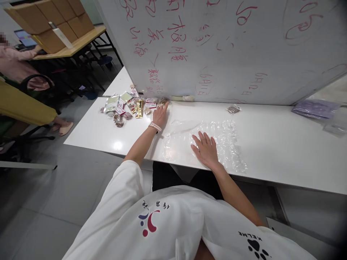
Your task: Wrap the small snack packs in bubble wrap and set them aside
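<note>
My left hand [159, 116], with a light band at the wrist, stretches to the pile's right edge. Its extended fingertips meet a small brown packet [163, 101]; I cannot tell whether they touch it. A printed packet [151, 103] and a gold packet [139, 108] lie just left of this hand among several small wrapped packets. My right hand [206, 148] rests with spread fingers on a clear bubble-wrap sheet [179, 139], holding nothing. The sheet lies on the white table [271, 144] in front of me.
A whiteboard [217, 65] with red writing stands along the table's back. At its foot lie a pale green-wrapped stick [183, 98] and a small packet [233, 109]. Purple bags [316, 109] lie at the right. A seated person [21, 63] is at another desk, far left.
</note>
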A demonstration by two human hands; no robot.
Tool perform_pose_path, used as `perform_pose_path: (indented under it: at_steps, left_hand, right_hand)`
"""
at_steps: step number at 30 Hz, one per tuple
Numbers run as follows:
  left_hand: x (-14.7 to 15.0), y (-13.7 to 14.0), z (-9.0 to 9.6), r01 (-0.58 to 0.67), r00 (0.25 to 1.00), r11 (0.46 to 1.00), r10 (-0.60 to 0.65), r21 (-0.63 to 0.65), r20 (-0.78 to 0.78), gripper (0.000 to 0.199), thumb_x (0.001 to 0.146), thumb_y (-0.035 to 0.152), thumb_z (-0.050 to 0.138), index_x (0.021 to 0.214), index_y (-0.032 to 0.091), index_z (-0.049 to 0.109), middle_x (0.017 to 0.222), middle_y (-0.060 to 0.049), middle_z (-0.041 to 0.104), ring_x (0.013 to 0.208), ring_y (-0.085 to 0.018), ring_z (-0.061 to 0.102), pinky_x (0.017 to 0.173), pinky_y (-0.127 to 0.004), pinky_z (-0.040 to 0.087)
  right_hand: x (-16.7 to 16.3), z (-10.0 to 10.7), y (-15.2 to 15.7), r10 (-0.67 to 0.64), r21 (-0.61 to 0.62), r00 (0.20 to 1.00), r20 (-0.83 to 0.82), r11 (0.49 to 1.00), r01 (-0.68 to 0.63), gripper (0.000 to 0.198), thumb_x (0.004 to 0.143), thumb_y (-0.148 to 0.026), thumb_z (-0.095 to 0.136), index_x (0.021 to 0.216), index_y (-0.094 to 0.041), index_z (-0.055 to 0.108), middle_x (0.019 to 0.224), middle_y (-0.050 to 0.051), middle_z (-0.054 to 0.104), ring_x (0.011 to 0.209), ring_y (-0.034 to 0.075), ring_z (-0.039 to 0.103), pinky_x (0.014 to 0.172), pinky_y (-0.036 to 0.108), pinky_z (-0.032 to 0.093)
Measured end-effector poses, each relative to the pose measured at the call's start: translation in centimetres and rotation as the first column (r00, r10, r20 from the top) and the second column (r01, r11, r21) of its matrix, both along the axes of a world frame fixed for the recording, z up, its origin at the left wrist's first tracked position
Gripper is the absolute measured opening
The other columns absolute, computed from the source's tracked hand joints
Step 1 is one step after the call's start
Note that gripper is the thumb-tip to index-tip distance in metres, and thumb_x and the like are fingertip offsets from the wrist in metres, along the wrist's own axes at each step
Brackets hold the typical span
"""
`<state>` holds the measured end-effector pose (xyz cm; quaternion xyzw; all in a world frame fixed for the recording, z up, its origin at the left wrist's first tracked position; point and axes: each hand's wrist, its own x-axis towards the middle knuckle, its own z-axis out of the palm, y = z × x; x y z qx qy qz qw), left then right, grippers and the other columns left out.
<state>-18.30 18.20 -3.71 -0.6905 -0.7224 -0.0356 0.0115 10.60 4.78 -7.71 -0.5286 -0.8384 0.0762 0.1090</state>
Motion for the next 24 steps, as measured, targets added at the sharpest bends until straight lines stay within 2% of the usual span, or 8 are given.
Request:
perform_pose_path:
  at_steps: [5, 8, 11, 16, 18, 21, 23, 24]
  left_hand:
    - [-0.4, 1.9, 0.0, 0.109, 0.993, 0.988, -0.102, 0.108, -0.066, 0.048, 0.092, 0.006, 0.031, 0.135, 0.011, 0.052, 0.133, -0.022, 0.052, 0.13, -0.036, 0.042, 0.096, -0.045, 0.04]
    - [-0.7, 3.5, 0.3, 0.175, 0.984, 0.972, -0.167, 0.154, -0.065, 0.046, 0.092, 0.006, 0.031, 0.13, 0.013, 0.055, 0.141, -0.021, 0.048, 0.136, -0.036, 0.036, 0.103, -0.049, 0.034]
    - [-0.8, 5.0, 0.5, 0.152, 0.988, 0.983, -0.151, 0.107, -0.02, 0.045, 0.091, 0.008, 0.035, 0.132, 0.015, 0.053, 0.141, -0.02, 0.05, 0.134, -0.034, 0.039, 0.105, -0.051, 0.032]
    - [-0.7, 6.3, 0.6, 0.055, 0.998, 0.997, -0.056, 0.061, 0.014, 0.032, 0.092, 0.01, 0.039, 0.116, 0.011, 0.06, 0.115, -0.022, 0.065, 0.122, -0.037, 0.049, 0.098, -0.052, 0.036]
    - [-1.0, 6.2, 1.0, 0.006, 0.998, 0.996, -0.012, 0.092, 0.063, 0.027, 0.093, 0.01, 0.04, 0.109, 0.012, 0.061, 0.109, -0.02, 0.066, 0.118, -0.035, 0.053, 0.098, -0.051, 0.037]
    - [-1.4, 4.7, 2.6, -0.119, 0.976, 0.971, 0.076, 0.209, 0.204, 0.022, 0.096, 0.01, 0.042, 0.111, 0.015, 0.056, 0.105, -0.015, 0.066, 0.11, -0.03, 0.058, 0.095, -0.045, 0.042]
    - [-0.9, 2.3, 4.2, -0.161, 0.947, 0.927, 0.048, 0.34, 0.318, 0.02, 0.099, 0.013, 0.042, 0.118, 0.017, 0.05, 0.102, -0.01, 0.064, 0.106, -0.026, 0.06, 0.091, -0.041, 0.045]
    - [-0.1, 0.7, 5.0, -0.144, 0.933, 0.901, -0.014, 0.408, 0.361, 0.02, 0.101, 0.015, 0.042, 0.12, 0.018, 0.048, 0.101, -0.008, 0.063, 0.104, -0.024, 0.061, 0.091, -0.04, 0.046]
  right_hand:
    - [0.0, -0.1, 0.1, 0.004, 0.019, 1.0, -0.009, 1.0, -0.003, 0.057, 0.104, -0.051, 0.023, 0.153, -0.028, 0.04, 0.164, 0.005, 0.025, 0.153, 0.028, 0.018, 0.122, 0.055, 0.019]
    - [0.0, -0.2, 0.1, -0.002, 0.023, 1.0, -0.012, 1.0, 0.003, 0.056, 0.104, -0.051, 0.025, 0.152, -0.028, 0.041, 0.164, 0.004, 0.026, 0.153, 0.028, 0.019, 0.122, 0.055, 0.019]
    - [0.0, -0.2, 0.1, -0.002, 0.026, 1.0, -0.015, 1.0, 0.003, 0.055, 0.104, -0.05, 0.026, 0.152, -0.028, 0.041, 0.164, 0.004, 0.026, 0.153, 0.027, 0.019, 0.122, 0.054, 0.019]
    - [0.0, -0.2, 0.1, 0.0, 0.026, 0.999, -0.04, 1.0, 0.001, 0.055, 0.104, -0.05, 0.027, 0.151, -0.028, 0.042, 0.163, 0.006, 0.028, 0.152, 0.028, 0.02, 0.121, 0.056, 0.02]
    - [0.0, -0.1, 0.1, 0.0, 0.021, 0.999, -0.045, 1.0, 0.001, 0.055, 0.104, -0.05, 0.027, 0.151, -0.028, 0.042, 0.163, 0.006, 0.028, 0.152, 0.028, 0.019, 0.121, 0.056, 0.02]
    - [0.0, -0.1, 0.1, 0.003, 0.006, 0.999, -0.054, 1.0, -0.002, 0.056, 0.104, -0.051, 0.026, 0.152, -0.028, 0.041, 0.164, 0.006, 0.027, 0.153, 0.028, 0.018, 0.122, 0.056, 0.018]
    - [-0.2, -0.1, 0.3, 0.002, -0.008, 0.997, -0.077, 1.0, -0.003, 0.056, 0.103, -0.051, 0.026, 0.152, -0.028, 0.041, 0.164, 0.006, 0.026, 0.153, 0.028, 0.017, 0.122, 0.057, 0.017]
    - [-0.3, -0.1, 0.4, 0.0, -0.015, 0.995, -0.097, 1.0, -0.001, 0.056, 0.103, -0.052, 0.027, 0.151, -0.028, 0.042, 0.164, 0.006, 0.026, 0.153, 0.028, 0.017, 0.122, 0.058, 0.017]
